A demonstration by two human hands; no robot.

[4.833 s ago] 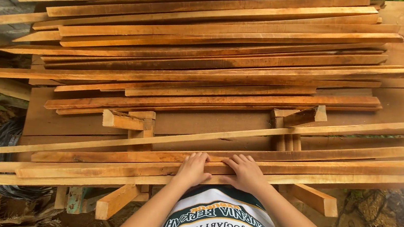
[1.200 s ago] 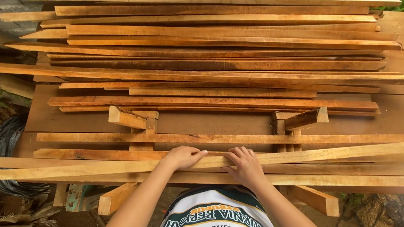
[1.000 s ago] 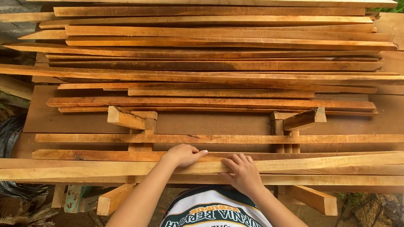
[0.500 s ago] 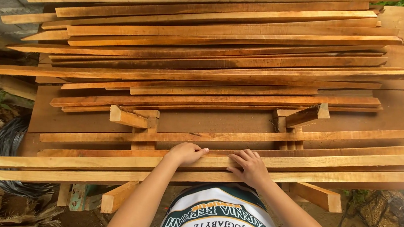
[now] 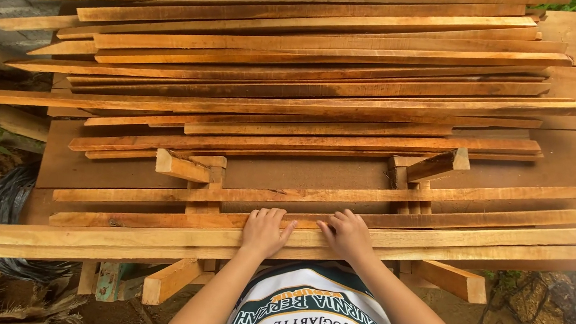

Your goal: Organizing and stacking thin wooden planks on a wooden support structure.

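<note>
Head view, near to far. Left hand and right hand rest palm-down, side by side, on the long pale sawn wooden slat lying along the near edge of the brown wooden counter. Fingers of both hands lie flat and extended over the slat's top face, pressing rather than clasping; nothing is enclosed. The slat's long axis runs left to right across the view, directly beneath the fingers, with its middle between the two hands; both hands are equally near. A second pale slat lies touching it on the near side. Beyond the fingers lie two darker reddish-brown slats, crossing short upright wooden blocks. At the counter's far edge sits a loose stack of orange-brown slats, all roughly parallel.

Compared with the frame 1.2 s ago, the pale slat, then angled upward to the right, now lies parallel to its neighbours, and the left hand has flattened.
</note>
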